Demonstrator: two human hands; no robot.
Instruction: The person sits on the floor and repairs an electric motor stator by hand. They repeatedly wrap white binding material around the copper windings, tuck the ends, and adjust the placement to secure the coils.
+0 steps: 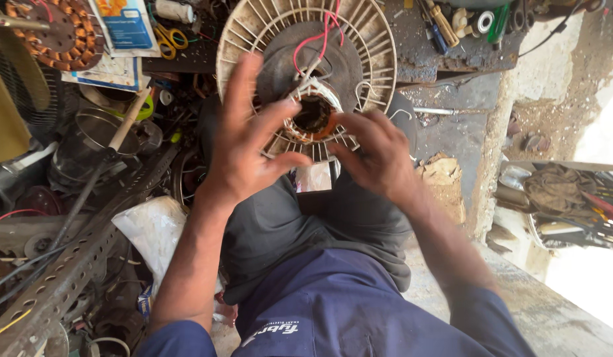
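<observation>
A round cream fan grille [366,46] with a dark hub rests on my lap. At its centre sits a motor stator [313,116] with copper windings and white wrapping; red wires [320,39] rise from it. My left hand [244,135] is spread open beside the stator's left side, thumb pointing toward it. My right hand [376,152] pinches at the stator's lower right edge, fingers curled on the winding.
A cluttered bench lies to the left: a second wound stator [55,33], yellow scissors [166,39], a hammer handle [124,122], a perforated metal angle bar [68,271], a white plastic bag [154,228]. Tools [442,26] lie at the top right. A tray of tools [571,205] sits right.
</observation>
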